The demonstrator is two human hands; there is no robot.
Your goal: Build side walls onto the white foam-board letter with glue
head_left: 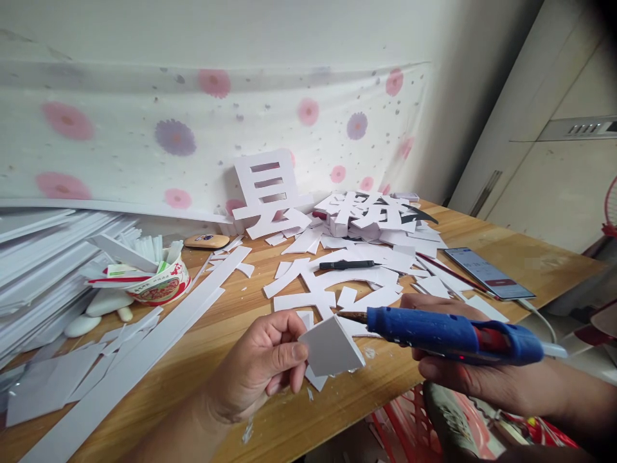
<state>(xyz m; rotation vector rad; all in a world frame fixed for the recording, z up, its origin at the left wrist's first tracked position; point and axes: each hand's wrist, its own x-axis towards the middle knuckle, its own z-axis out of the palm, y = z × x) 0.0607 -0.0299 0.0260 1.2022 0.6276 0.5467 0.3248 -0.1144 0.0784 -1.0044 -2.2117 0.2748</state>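
Here, left hand [263, 366] fingers pinching a small white foam piece [331, 349] above the worktop [231, 334]; right hand [463, 370] fingers wrapped round a blue glue gun [453, 334], nozzle just beyond the piece's top edge. Risk, probably: hot glue reaching the pinching fingertips, being so close.

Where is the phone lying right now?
In the head view, the phone lies on the right side of the wooden table, beyond the blue glue gun, beside the pile of white cut-outs.

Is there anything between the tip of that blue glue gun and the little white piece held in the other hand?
Nothing visible. The glue gun in the right hand points its nozzle at the white foam piece pinched by the left hand; only open air separates them.
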